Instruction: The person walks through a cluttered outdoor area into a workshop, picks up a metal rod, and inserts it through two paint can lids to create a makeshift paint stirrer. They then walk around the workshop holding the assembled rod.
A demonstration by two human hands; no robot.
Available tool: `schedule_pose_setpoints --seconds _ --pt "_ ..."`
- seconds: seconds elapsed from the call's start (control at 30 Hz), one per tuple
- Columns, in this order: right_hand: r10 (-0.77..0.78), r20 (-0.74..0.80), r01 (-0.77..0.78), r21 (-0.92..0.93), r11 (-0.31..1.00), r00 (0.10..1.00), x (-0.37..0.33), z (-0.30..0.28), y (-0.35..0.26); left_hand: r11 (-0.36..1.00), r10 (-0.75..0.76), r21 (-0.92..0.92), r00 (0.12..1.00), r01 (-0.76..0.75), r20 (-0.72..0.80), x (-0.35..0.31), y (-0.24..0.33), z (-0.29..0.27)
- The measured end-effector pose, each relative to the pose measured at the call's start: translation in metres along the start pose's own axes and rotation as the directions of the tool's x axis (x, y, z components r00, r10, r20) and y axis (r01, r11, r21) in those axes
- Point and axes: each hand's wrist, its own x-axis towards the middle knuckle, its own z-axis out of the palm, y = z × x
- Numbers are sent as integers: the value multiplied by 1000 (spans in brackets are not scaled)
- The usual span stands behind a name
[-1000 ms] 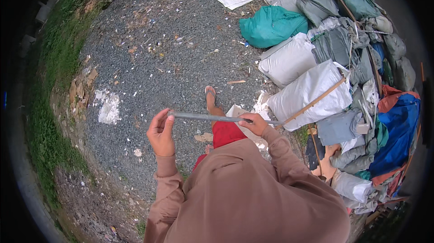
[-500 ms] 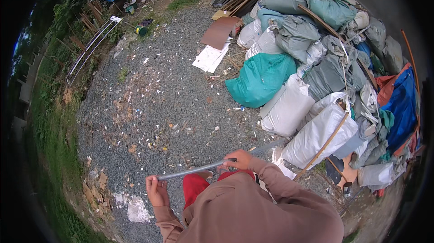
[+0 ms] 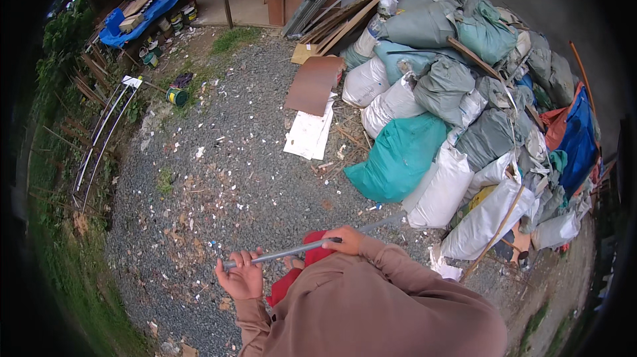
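A slim grey metal pipe (image 3: 286,253) runs across my front, slanting up to the right. My left hand (image 3: 241,280) has its end between thumb and fingers, the palm partly facing up. Further along, my right hand (image 3: 346,240) is wrapped over the pipe, with a small dark piece showing by the fingertips. Beyond the right hand the pipe's far part reaches over the gravel toward the white sacks (image 3: 440,186). Its outer end is hard to make out.
A big heap of filled bags, with a teal bag (image 3: 399,160) in front, lies right. Brown board (image 3: 314,84) and white sheets (image 3: 310,133) lie ahead on gravel (image 3: 219,178). Timber planks (image 3: 350,23) lean behind. A metal frame (image 3: 104,135) and bucket (image 3: 176,96) lie left.
My view has turned rightward and looks further ahead. The pipe's left end has shifted slightly right, and the left hand's fingers have loosened and spread. The right hand keeps its grip.
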Motion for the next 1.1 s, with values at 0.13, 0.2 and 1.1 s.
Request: schedule_pose_setpoints --seconds 0.13,0.2,1.1 --pt "-8 -141 11 22 1000 990 112 -34 -25 999 -16 45 995 12 102 138 45 45" --pt "-12 -178 16 18 1000 984 178 -48 -18 994 -22 111 994 10 109 205 63 56" --pt "139 -583 -507 -533 677 800 917 -429 53 965 196 20 773 -261 604 1068 535 198"
